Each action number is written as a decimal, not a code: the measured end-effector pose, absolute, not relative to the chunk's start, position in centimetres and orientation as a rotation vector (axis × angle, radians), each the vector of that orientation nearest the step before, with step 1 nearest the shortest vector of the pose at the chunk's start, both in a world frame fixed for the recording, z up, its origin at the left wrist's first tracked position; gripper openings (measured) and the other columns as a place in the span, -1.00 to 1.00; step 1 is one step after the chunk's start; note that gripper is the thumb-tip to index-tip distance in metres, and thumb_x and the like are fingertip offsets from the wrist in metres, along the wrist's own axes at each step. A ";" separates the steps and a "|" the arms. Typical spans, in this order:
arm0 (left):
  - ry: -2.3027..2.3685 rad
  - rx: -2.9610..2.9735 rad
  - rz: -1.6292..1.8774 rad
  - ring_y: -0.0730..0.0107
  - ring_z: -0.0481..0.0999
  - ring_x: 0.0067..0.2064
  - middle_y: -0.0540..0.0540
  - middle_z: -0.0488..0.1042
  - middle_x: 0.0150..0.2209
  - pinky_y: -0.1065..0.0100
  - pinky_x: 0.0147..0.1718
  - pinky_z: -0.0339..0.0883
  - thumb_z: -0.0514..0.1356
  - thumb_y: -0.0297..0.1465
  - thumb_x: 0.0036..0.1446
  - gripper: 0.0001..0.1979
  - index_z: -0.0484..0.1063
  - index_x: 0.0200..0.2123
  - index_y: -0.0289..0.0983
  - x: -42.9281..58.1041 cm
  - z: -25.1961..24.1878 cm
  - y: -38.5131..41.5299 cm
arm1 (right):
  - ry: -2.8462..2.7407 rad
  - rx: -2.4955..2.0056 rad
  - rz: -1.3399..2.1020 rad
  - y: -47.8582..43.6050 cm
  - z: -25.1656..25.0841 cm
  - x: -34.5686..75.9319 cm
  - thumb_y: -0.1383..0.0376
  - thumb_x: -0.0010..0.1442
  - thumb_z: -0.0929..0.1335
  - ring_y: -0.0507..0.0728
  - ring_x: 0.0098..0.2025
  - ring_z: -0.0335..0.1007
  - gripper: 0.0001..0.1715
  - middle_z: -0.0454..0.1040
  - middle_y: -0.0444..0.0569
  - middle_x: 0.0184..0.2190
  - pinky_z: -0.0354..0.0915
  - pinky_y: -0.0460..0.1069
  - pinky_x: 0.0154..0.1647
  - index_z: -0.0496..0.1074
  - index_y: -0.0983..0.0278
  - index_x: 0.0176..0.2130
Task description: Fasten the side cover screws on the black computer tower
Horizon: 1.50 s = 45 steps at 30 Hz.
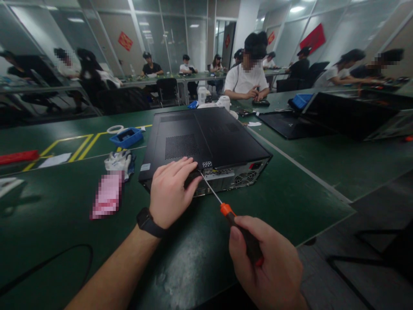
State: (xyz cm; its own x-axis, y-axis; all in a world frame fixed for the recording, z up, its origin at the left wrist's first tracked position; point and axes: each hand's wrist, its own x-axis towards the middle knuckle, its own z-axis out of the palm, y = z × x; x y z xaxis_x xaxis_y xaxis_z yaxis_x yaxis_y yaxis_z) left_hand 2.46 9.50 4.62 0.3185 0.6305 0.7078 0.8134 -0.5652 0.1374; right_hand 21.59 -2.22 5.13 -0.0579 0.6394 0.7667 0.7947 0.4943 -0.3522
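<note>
A black desktop computer case lies on its side on the green table, its rear panel with fan grille facing me. My left hand, with a black watch on the wrist, rests flat on the case's near top edge, fingers stretched out. My right hand is closed round the black and orange handle of a screwdriver. The thin metal shaft points up and left, and its tip touches the rear panel's upper edge just beside my left fingertips.
A blue tray, a tape roll, white gloves and a blurred pink item lie left of the case. A black cable crosses the near left. Another open case sits at the right. Several people work at tables behind.
</note>
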 end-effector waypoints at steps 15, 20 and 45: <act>-1.314 -2.387 -0.933 0.06 0.54 0.19 -0.24 0.56 0.14 0.03 0.24 0.37 0.25 -0.26 0.27 -0.62 0.52 0.10 -0.30 0.8 5.3 9.8 | -1.774 -1.197 -0.205 -2.2 5.3 21.5 0.26 0.38 0.28 0.00 -0.55 0.41 -0.89 0.50 -0.18 -0.47 0.28 -0.06 -0.53 0.35 0.21 -0.10; -1.305 -2.352 -0.958 0.06 0.55 0.18 -0.25 0.57 0.13 0.01 0.23 0.39 0.25 -0.27 0.27 -0.63 0.53 0.08 -0.31 1.0 5.1 9.9 | -1.724 -1.215 -0.125 -2.4 5.0 21.3 0.27 0.29 0.33 0.05 -0.47 0.46 -0.84 0.52 -0.14 -0.40 0.36 -0.05 -0.47 0.32 0.19 -0.10; -1.299 -2.337 -0.971 0.06 0.57 0.17 -0.26 0.58 0.12 0.01 0.21 0.41 0.28 -0.29 0.24 -0.64 0.53 0.07 -0.31 1.2 5.1 9.8 | -1.690 -1.245 -0.129 -2.6 4.6 21.3 0.32 0.32 0.29 0.04 -0.52 0.43 -0.90 0.51 -0.15 -0.43 0.34 -0.06 -0.50 0.35 0.18 -0.13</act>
